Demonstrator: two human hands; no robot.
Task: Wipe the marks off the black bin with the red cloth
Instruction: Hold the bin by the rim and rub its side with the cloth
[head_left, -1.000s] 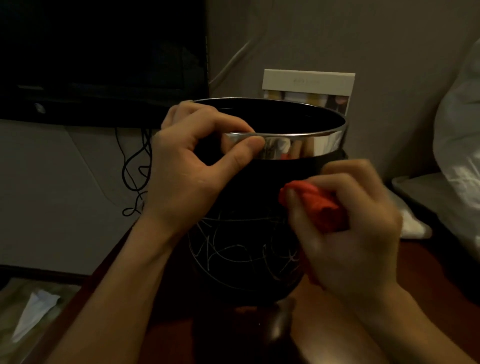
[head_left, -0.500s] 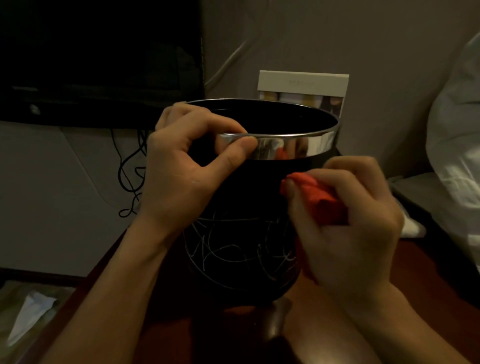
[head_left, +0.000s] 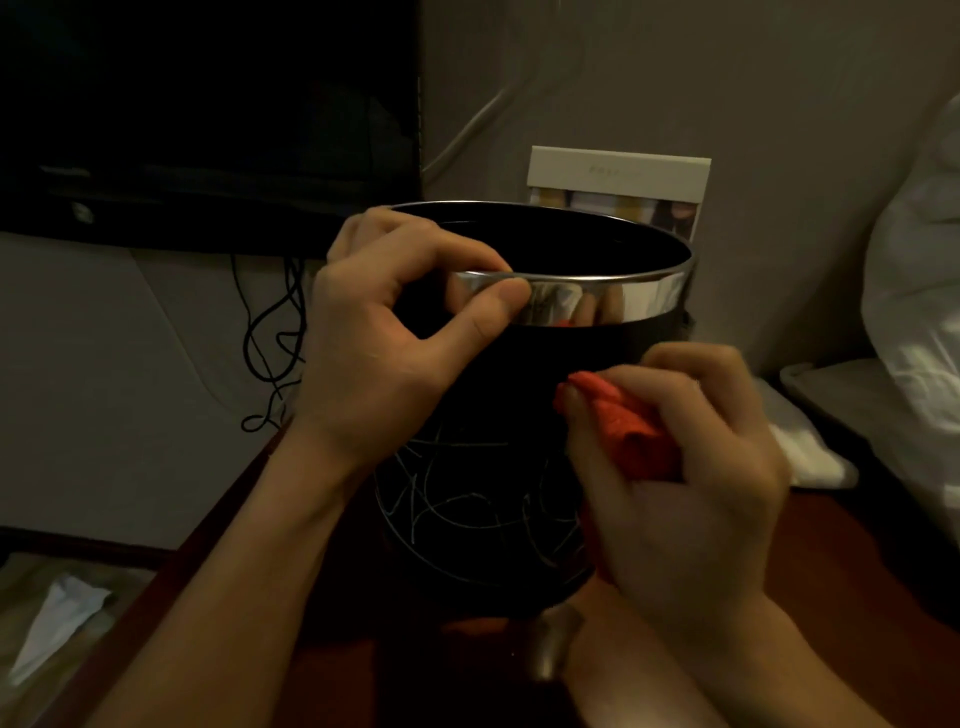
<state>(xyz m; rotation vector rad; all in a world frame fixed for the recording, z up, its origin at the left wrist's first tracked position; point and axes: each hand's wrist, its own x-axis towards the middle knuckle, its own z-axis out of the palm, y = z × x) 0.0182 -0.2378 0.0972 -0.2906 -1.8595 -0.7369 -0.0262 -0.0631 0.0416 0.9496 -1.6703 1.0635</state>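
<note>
The black bin stands upright on a dark red-brown table, with a shiny metal band around its rim. White scribbled marks cover the lower front of its wall. My left hand pinches the rim at the left, thumb on the metal band and fingers inside. My right hand holds the bunched red cloth against the right side of the bin wall, just above the marks.
A dark screen hangs at the upper left with black cables dangling below. A pale card box leans on the wall behind the bin. White bedding lies right. Crumpled white paper lies at the lower left.
My right hand with the red cloth has shifted slightly down along the bin's right side. My left hand keeps its grip on the rim.
</note>
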